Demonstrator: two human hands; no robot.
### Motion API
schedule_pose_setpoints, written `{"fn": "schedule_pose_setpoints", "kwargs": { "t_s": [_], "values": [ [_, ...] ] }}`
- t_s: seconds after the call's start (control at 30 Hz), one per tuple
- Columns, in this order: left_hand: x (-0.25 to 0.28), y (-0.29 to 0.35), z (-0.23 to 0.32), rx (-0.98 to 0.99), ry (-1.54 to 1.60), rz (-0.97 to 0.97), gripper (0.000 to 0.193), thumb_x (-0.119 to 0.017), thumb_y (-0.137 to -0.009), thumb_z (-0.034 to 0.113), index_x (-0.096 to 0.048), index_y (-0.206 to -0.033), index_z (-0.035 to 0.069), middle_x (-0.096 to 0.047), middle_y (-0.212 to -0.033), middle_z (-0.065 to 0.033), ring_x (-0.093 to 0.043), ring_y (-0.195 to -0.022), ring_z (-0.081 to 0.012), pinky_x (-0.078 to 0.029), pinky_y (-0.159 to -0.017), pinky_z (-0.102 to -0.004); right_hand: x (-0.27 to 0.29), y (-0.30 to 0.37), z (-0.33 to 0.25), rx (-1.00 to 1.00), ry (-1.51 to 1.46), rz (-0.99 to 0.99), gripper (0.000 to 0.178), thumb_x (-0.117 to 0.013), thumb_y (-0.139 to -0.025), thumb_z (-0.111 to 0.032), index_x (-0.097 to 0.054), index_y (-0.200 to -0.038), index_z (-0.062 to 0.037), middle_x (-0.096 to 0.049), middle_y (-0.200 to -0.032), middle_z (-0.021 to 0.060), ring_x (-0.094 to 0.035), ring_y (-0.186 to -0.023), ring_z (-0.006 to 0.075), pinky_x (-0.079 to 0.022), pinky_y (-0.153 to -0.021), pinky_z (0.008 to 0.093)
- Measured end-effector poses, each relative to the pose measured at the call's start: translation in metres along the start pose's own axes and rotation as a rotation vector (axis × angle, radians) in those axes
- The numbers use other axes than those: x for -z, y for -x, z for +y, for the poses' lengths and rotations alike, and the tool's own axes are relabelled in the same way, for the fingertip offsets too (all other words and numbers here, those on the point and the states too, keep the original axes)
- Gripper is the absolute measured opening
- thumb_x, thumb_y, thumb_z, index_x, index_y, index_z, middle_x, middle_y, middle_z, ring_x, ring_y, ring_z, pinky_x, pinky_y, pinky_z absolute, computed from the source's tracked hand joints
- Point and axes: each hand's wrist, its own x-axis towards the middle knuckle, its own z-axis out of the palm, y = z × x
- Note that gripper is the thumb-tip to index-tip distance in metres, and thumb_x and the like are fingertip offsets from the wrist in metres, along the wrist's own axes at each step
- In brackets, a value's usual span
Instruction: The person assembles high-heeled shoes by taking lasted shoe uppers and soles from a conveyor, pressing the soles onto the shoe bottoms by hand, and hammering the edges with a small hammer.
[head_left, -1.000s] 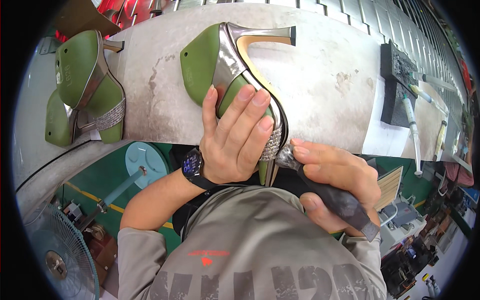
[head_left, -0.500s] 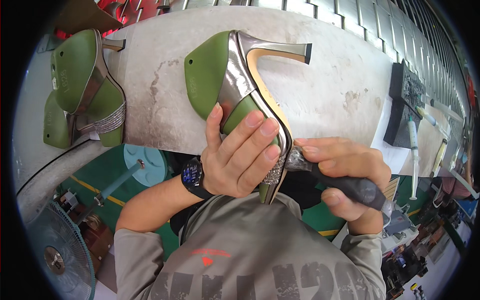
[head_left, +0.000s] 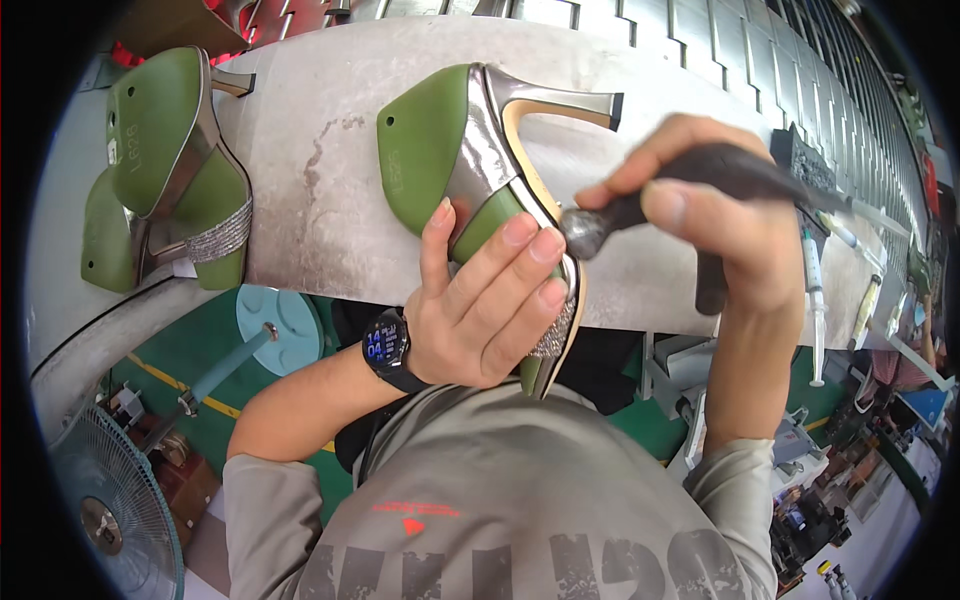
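Head view — the green shoe is being steadied across the surface edge by the left hand, fingers spread; the hammer is being gripped in the right hand, fingers curled — fingertips are needing clearance.

Left forearm slants forward and inward; left hand back upward, clasping, four fingers extended, little finger apart, my thumb hidden. Right forearm near vertical; my right hand farther forward, gripping, thumb pointing left.
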Motion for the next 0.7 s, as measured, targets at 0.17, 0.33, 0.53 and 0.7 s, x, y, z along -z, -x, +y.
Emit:
{"fn": "schedule_pose_setpoints", "kwargs": {
  "t_s": [0.17,0.33,0.53,0.7],
  "values": [
    [0.003,-0.002,-0.003,-0.014,-0.027,-0.007,0.081,-0.074,-0.095,0.049,-0.040,-0.148,-0.002,-0.052,-0.147,-0.0323,-0.054,-0.138,-0.0474,-0.028,-0.117,-0.0732,-0.021,-0.019,-0.004,0.066,0.070,0.080,0.032,-0.072,-0.095,-0.028,-0.073,-0.105,0.0025,-0.078,-0.101,0.0139,-0.075,-0.092,0.0199,-0.060,-0.086,0.0350],
    [0.003,-0.003,-0.002,0.000,-0.055,0.012,0.084,-0.074,-0.094,0.050,-0.039,-0.150,-0.002,-0.053,-0.147,-0.0324,-0.056,-0.136,-0.0475,-0.030,-0.116,-0.0710,-0.028,0.006,-0.002,0.184,0.176,0.196,0.032,-0.070,-0.099,-0.027,-0.072,-0.106,0.0042,-0.078,-0.103,0.0142,-0.075,-0.094,0.0186,-0.060,-0.085,0.0296],
    [0.002,-0.010,0.004,0.066,0.003,0.058,0.056,-0.064,-0.100,0.029,-0.046,-0.145,0.001,-0.057,-0.147,-0.0265,-0.058,-0.136,-0.0414,-0.032,-0.117,-0.0694,-0.044,0.061,-0.011,0.069,0.182,0.259,0.038,-0.072,-0.083,-0.024,-0.068,-0.103,0.0084,-0.077,-0.105,0.0249,-0.074,-0.098,0.0271,-0.057,-0.095,0.0377],
    [0.000,-0.013,0.006,0.117,0.028,0.113,0.037,-0.056,-0.103,0.010,-0.053,-0.140,0.004,-0.061,-0.146,-0.0200,-0.061,-0.135,-0.0347,-0.035,-0.117,-0.0670,-0.058,0.088,0.009,0.368,0.360,0.199,0.026,-0.080,-0.082,-0.004,-0.070,-0.104,0.0060,-0.077,-0.097,0.0200,-0.077,-0.090,0.0270,-0.061,-0.080,0.0337]
  ]
}}
